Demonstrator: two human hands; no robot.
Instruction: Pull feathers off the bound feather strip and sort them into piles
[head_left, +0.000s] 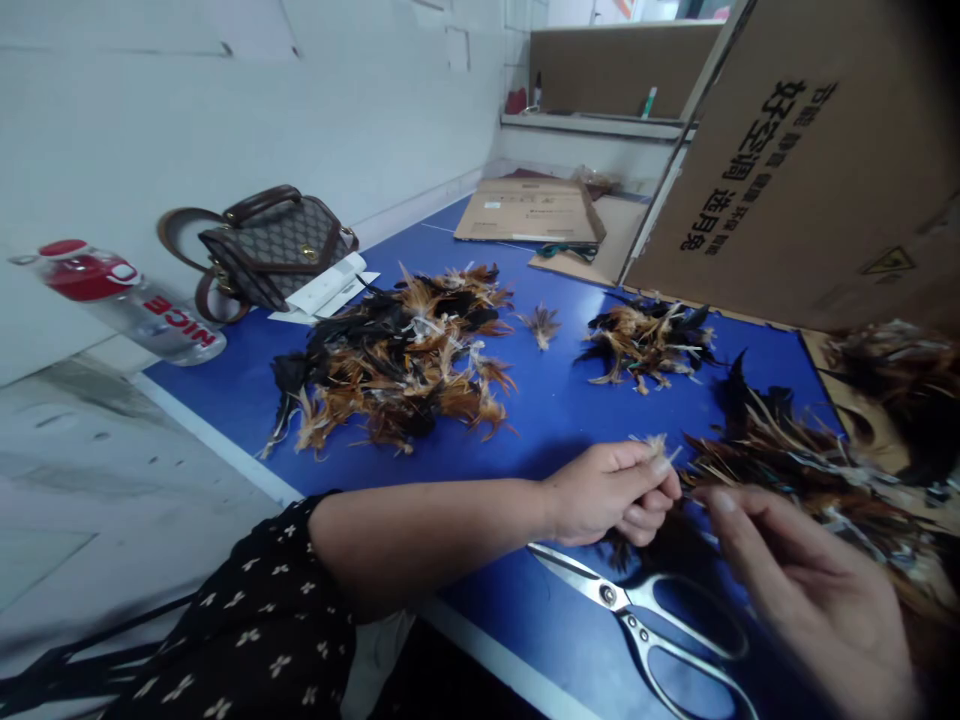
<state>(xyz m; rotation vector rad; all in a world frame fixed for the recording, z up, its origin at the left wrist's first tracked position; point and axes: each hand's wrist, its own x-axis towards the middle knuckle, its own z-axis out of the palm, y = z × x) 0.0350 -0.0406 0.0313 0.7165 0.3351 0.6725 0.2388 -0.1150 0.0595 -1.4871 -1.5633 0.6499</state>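
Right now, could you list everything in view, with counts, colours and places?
Feather piles: at least three, brown and black, across the table
Tuft: one, brown, between the left and middle piles
Scissors: one pair, silver, near edge
Table: one, blue, centre
Bottle: one, clear and red, far left
Bag: one, brown, beside the bottle
Papers: count unclear, white, by the bag
Cardboard: several, brown, back and right
Wall: one, whitish, left
Sleeve: one, black with pale flowers, lower left
Left hand: one, bare, right of centre, holding a pale bundle
Right hand: one, bare, lower right, hold unclear
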